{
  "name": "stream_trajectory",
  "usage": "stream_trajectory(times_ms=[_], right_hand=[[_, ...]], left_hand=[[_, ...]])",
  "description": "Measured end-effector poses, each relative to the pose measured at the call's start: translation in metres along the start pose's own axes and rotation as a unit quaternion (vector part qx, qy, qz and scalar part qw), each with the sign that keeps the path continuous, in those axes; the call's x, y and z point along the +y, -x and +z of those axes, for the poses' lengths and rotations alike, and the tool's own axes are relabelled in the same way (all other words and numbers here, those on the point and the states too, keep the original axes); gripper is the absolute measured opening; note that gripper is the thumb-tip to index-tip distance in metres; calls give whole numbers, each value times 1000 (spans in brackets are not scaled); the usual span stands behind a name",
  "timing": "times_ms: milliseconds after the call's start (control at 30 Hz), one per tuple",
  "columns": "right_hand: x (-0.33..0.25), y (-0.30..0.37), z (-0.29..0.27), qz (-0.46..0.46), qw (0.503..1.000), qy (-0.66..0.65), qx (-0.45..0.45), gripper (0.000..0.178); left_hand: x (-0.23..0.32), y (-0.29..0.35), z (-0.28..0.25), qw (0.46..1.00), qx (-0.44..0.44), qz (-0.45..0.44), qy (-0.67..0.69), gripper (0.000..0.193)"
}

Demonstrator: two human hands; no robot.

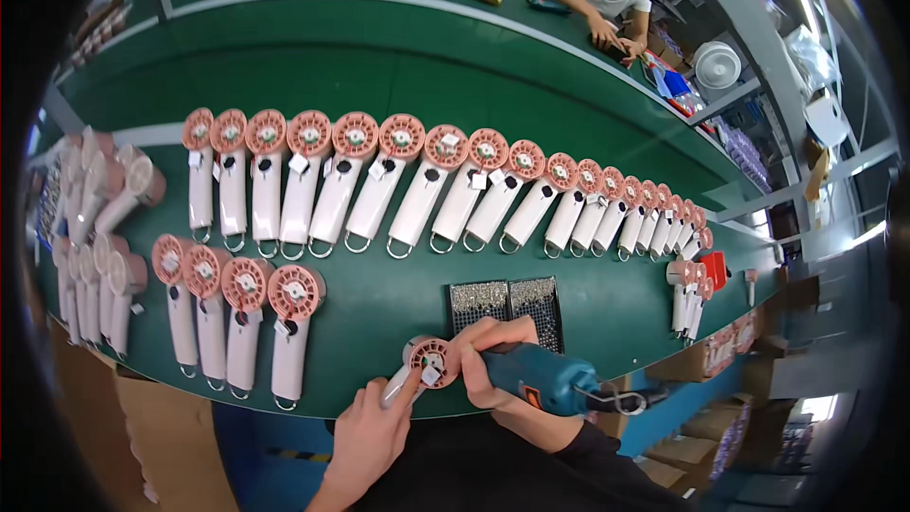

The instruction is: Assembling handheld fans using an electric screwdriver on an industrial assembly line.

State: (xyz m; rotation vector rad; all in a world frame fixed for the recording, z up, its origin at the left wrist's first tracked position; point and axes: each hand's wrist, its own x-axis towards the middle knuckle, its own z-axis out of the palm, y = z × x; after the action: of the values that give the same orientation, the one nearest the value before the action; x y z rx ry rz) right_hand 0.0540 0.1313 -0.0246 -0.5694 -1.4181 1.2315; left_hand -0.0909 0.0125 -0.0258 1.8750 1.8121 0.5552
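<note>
At the near edge of the green tabletop, my left hand holds a pink-headed white fan unit by its handle. Just right, my right hand grips a blue electric screwdriver, tip on the fan head; a screw tray lies just beyond.

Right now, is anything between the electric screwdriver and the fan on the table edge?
Nothing visible. The right hand holds the blue electric screwdriver right at the pink fan head, and the left hand steadies its white handle.
</note>
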Motion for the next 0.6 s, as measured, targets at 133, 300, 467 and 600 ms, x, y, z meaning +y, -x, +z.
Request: stream_trajectory(times_ms=[133,300,467,600], right_hand=[[-24,-12,1,-49,991,106,-69,29],[-67,-6,-5,-154,988,-24,-15,28],[-77,0,-54,-164,967,1,197,20],[-88,22,-100,-192,931,18,311,19]], left_hand=[[3,3,-3,1000,-9,-6,12,59],[3,10,1,1000,-21,-11,-5,67],[-3,13,-2,987,-8,-119,108,82],[0,3,-17,976,43,-102,186,80]])
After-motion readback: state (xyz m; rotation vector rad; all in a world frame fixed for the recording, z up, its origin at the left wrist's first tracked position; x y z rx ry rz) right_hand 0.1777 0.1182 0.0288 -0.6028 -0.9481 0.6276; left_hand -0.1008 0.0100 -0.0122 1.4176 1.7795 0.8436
